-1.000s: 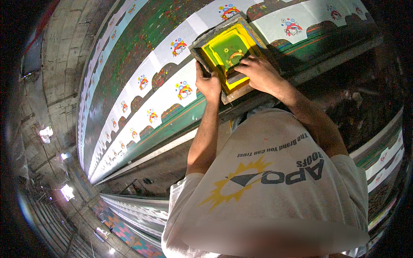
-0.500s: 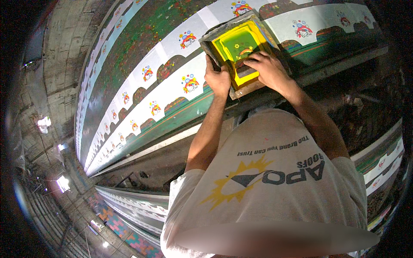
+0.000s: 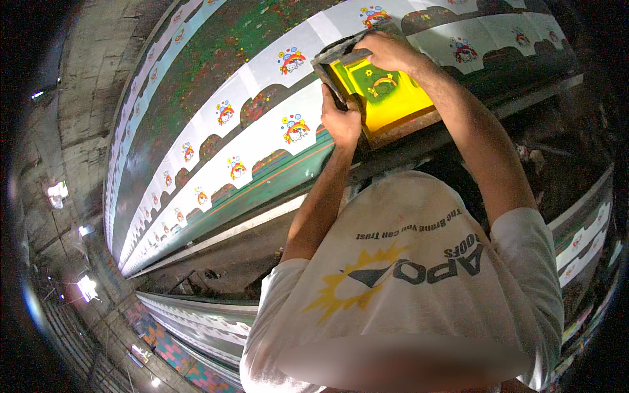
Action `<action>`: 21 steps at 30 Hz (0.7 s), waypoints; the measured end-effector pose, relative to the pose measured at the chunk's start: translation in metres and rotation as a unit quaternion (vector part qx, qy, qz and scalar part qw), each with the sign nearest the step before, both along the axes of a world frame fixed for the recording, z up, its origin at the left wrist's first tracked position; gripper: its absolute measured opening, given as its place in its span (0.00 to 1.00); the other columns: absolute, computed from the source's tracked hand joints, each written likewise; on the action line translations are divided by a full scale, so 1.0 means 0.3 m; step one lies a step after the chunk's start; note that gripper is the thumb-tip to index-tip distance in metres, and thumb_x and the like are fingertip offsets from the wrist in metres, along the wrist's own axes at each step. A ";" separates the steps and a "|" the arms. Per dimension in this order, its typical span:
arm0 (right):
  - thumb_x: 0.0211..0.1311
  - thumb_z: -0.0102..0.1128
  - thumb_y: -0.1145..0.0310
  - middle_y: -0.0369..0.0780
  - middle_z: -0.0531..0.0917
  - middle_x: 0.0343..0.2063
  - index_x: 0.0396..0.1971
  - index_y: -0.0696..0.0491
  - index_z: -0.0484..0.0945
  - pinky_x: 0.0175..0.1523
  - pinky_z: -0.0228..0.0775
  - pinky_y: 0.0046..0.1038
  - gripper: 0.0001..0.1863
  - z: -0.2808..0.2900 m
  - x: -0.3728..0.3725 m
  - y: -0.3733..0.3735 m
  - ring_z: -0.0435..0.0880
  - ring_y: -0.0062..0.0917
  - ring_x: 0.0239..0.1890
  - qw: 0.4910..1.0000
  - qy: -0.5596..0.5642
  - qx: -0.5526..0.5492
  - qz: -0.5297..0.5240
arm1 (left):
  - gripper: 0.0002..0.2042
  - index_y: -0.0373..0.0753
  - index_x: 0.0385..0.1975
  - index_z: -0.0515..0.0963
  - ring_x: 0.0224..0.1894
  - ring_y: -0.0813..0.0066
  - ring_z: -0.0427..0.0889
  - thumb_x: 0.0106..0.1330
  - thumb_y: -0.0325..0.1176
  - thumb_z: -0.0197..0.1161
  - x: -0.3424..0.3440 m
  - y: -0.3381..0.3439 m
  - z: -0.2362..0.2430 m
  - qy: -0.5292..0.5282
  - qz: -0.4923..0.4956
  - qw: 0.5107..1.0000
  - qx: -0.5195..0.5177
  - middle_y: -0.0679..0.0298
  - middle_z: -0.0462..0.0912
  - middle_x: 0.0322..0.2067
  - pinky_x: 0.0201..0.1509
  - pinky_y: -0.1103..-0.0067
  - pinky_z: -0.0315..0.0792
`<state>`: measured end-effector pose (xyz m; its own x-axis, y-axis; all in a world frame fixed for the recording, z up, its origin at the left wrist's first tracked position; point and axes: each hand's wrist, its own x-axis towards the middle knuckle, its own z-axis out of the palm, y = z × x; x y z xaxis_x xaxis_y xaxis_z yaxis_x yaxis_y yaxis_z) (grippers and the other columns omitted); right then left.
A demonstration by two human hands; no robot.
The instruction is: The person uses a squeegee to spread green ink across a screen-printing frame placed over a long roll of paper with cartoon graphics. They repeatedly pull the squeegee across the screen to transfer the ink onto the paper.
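A screen-printing frame (image 3: 407, 127) with a yellow-stained mesh (image 3: 386, 108) lies over the white printed fabric on the long table. A rainbow-like motif shows through the middle of the mesh. My left hand (image 3: 342, 123) grips the frame's left side, thumb up along the edge. Near the frame's far side, my right hand (image 3: 388, 52) is closed on a narrow squeegee (image 3: 355, 57), which is mostly covered by the fingers. Yellow ink spreads across the mesh on the near side of the squeegee.
Rows of white scalloped fabric (image 3: 263, 145) with colourful cartoon prints run along the green table (image 3: 275, 171). Behind me stands another table with similar strips (image 3: 190, 322). A dark gap with clutter lies between the tables. A concrete wall (image 3: 92, 85) rises at the left.
My right hand has moved the squeegee from the middle of the mesh to the frame's far side. My left hand still grips the left side. The whole view has shifted slightly.
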<state>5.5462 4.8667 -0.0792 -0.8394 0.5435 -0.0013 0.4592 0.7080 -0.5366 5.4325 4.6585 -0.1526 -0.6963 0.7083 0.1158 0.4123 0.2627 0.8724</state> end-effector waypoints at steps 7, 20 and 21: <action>0.63 0.68 0.76 0.49 0.87 0.56 0.60 0.51 0.86 0.67 0.77 0.46 0.23 -0.044 0.057 -0.087 0.86 0.47 0.60 0.998 -0.050 -0.033 -0.005 | 0.37 0.24 0.74 0.67 0.62 0.40 0.83 0.60 0.23 0.66 0.000 -0.001 -0.028 0.012 0.005 0.999 0.032 0.34 0.81 0.60 0.68 0.60 0.77; 0.55 0.59 0.85 0.45 0.86 0.58 0.60 0.48 0.87 0.67 0.78 0.43 0.32 -0.007 0.281 -0.397 0.85 0.44 0.61 0.996 -0.002 -0.054 -0.075 | 0.38 0.24 0.73 0.68 0.60 0.40 0.83 0.60 0.24 0.69 0.006 -0.008 -0.052 0.033 0.011 0.999 0.037 0.38 0.82 0.58 0.66 0.59 0.77; 0.56 0.60 0.84 0.45 0.86 0.59 0.60 0.48 0.86 0.68 0.78 0.43 0.31 0.004 0.279 -0.386 0.85 0.44 0.61 0.996 0.003 -0.061 -0.064 | 0.38 0.24 0.73 0.68 0.60 0.40 0.83 0.60 0.24 0.69 0.005 -0.008 -0.049 0.025 0.007 0.999 0.025 0.38 0.82 0.59 0.66 0.59 0.77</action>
<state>5.6300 4.7509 -0.0781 -0.7639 0.6417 -0.0680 0.5373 0.5742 -0.6178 5.4338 4.6561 -0.1673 -0.6986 0.6911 0.1853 0.4523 0.2258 0.8628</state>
